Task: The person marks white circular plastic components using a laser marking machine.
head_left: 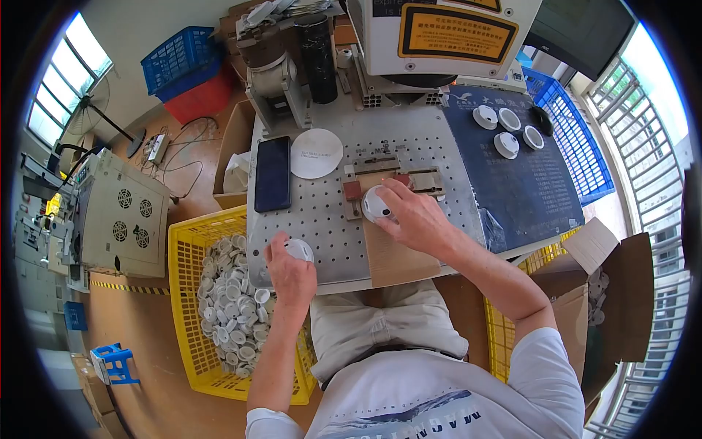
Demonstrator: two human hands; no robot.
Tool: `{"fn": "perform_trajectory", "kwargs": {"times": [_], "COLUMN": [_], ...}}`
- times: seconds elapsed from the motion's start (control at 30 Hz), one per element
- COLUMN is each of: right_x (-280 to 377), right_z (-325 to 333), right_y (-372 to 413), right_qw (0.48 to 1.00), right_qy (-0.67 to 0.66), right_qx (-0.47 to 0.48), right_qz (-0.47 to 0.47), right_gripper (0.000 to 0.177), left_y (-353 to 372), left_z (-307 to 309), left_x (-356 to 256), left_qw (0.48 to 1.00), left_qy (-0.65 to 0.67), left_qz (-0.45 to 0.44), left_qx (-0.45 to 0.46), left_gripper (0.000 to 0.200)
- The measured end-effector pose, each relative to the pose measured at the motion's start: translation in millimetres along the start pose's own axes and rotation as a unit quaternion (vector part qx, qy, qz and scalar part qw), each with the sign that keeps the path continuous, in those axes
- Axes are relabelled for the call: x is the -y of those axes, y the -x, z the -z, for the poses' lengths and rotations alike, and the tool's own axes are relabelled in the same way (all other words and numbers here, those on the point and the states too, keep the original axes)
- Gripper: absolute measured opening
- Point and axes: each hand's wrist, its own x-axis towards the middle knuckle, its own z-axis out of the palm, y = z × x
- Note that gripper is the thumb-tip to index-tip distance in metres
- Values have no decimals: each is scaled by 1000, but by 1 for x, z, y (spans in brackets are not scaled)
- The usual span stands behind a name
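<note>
My left hand (291, 272) is closed on a white round cap (300, 250) at the front left edge of the perforated metal plate (322, 219). My right hand (409, 214) has its fingers over another white round part (376, 205), which has a small dark hole and sits at the metal fixture (352, 192) with reddish blocks. Under that part a strip of brown cardboard (395, 256) runs to the table's front edge. Left of the fixture lie a white paper disc (316, 154) and a dark phone (273, 174).
A yellow basket (183, 307) full of white caps stands on the left. On the dark mat (512, 190) lie several white round parts and a mouse (541, 121). The machine head (439, 36) overhangs the back. An open cardboard box (621, 300) is at right.
</note>
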Motion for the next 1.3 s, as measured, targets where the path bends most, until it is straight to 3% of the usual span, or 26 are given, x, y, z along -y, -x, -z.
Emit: {"fn": "perform_trajectory", "kwargs": {"times": [0.33,0.53,0.7,0.73,0.8,0.9,0.93,1.03,1.1,1.2,1.27,1.3], "right_x": [-9,0,-12,-19,-50,-118,-141,-201,-217,-227,-237,-240], "right_z": [-12,-4,12,18,33,61,74,93,103,108,108,107], "right_y": [-19,-26,-12,-6,3,14,18,33,37,36,34,36], "right_qw": [998,996,995,989,981,946,932,884,881,877,881,885], "right_qy": [49,78,-20,-75,8,109,142,262,219,181,170,162], "right_qx": [-33,3,-92,-124,-182,-261,-245,-209,-176,-194,-208,-222], "right_qz": [-11,-52,-35,-39,-71,-159,-225,-326,-380,-400,-389,-377], "right_gripper": [42,44,39,36,31,33,37,43,43,43,43,44], "left_y": [1,1,17,19,40,75,82,100,86,48,18,1], "left_z": [-1,-3,16,37,55,84,96,109,112,95,74,58], "left_x": [0,2,22,22,58,126,139,168,154,123,94,74], "left_qw": [1000,1000,998,996,976,950,937,925,926,944,969,984], "left_qy": [16,11,51,51,72,-28,-65,-126,-130,-32,-25,-9], "left_qz": [14,1,27,73,199,299,333,331,331,310,245,179], "left_qx": [1,-13,-29,-18,-57,-85,-84,-139,-128,-110,-20,-18], "left_gripper": [16,15,15,25,37,40,38,32,34,39,35,30]}}
